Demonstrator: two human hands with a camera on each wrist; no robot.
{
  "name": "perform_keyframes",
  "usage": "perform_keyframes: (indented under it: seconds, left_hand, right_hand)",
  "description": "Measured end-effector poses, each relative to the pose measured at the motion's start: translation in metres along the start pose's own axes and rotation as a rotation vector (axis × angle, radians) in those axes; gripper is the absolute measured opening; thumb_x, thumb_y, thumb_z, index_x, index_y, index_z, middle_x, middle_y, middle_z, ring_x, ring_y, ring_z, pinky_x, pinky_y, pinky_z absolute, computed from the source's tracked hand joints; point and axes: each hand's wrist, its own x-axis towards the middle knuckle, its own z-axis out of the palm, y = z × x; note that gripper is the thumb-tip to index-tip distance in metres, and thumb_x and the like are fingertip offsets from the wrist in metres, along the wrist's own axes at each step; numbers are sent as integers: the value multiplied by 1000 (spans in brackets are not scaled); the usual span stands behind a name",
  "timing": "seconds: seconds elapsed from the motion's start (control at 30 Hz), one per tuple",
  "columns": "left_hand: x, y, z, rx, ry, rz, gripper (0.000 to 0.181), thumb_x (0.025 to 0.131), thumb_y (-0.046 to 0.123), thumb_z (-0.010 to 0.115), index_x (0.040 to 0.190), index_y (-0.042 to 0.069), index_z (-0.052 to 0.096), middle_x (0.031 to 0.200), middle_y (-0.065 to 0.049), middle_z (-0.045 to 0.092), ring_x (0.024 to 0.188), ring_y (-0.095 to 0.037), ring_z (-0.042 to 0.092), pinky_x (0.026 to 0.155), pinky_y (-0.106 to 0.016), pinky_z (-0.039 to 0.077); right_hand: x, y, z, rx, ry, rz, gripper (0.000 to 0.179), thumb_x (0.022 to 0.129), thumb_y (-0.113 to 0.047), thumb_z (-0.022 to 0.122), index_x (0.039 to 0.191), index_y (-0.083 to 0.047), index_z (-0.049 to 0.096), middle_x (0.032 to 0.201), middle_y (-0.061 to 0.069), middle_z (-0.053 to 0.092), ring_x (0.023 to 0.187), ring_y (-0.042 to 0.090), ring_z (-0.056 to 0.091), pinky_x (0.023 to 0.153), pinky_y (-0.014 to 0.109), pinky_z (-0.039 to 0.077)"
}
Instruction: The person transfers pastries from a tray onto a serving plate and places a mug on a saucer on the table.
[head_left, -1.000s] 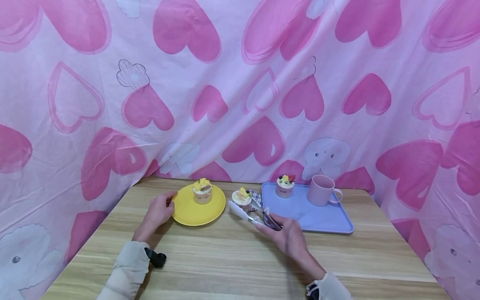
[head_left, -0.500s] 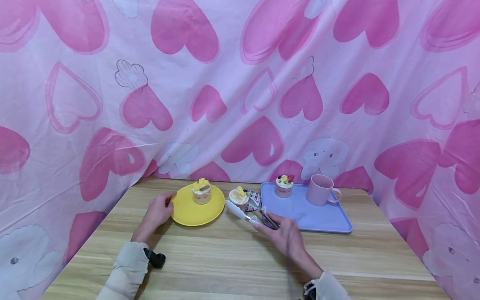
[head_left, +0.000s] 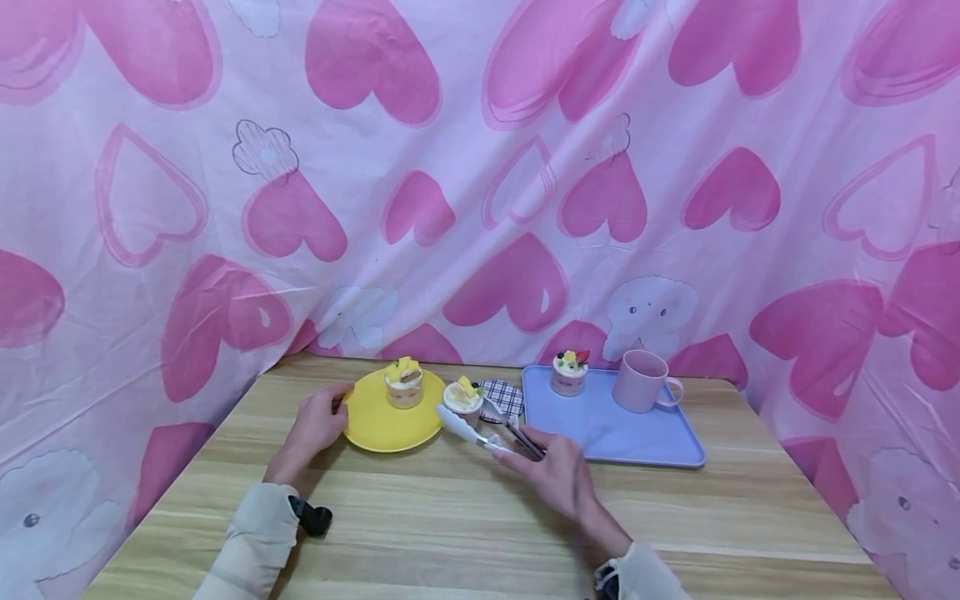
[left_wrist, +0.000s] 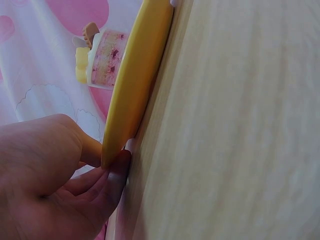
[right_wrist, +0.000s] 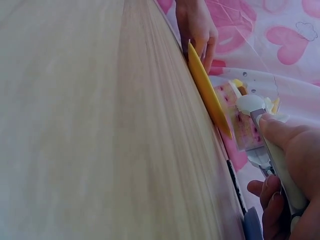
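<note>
My left hand [head_left: 317, 425] pinches the left rim of the yellow plate [head_left: 378, 433], thumb above and fingers under it in the left wrist view. On the plate stands a cake cup [head_left: 405, 393] topped with yellow fruit and a biscuit. My right hand [head_left: 558, 473] grips tongs [head_left: 467, 429], whose pale scalloped ends sit on either side of a second cake cup [head_left: 460, 398] with cream and yellow fruit. In the right wrist view this cake cup [right_wrist: 244, 131] shows pink and yellow layers and overlaps the plate's near edge.
A round checked coaster [head_left: 504, 393] lies just right of the second cup. Farther right, a blue tray [head_left: 622, 437] carries a strawberry-topped cake cup [head_left: 568, 379] and a pink mug [head_left: 641, 382]. Behind the wooden table [head_left: 420, 517] hangs a pink heart-patterned cloth [head_left: 510, 283].
My right hand has moved left with the tongs and the second cake cup, toward the plate, showing more of the coaster. My left hand and the plate have stayed put.
</note>
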Motion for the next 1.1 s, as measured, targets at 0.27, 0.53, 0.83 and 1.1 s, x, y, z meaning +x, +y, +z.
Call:
perform_keyframes:
  seconds: [0.27,0.53,0.83,1.1]
  left_hand:
    - [-1,1,0,-7,-7,0,51,106,3,53,156,-8,50,151,-31,60,130,-41,64,111,-56,57]
    - [0,-1,0,-7,-4,0,51,106,2,53,156,-8,50,152,-31,60,131,-41,64,111,-56,57]
    - [-1,-1,0,-13,-6,2,51,106,3,53,156,-8,50,152,-31,60,131,-41,64,111,-56,57]
    - [-2,0,0,-13,-1,8,51,106,3,54,156,-7,51,151,-31,61,131,-40,65,111,-56,57]
  right_hand:
    - [3,-3,8,-31,26,-37,80,79,-65,89,141,-17,74,118,1,81,82,10,61,64,22,46]
    - [8,-8,17,-48,24,-43,81,78,-68,88,140,-18,75,125,2,81,84,13,62,61,23,44]
    - [11,-12,24,-6,-8,-34,81,79,-67,87,142,-17,73,99,-3,77,80,13,58,63,24,47]
    - [13,-20,31,2,-23,-13,82,78,-67,88,141,-17,73,113,4,81,72,13,55,56,26,42]
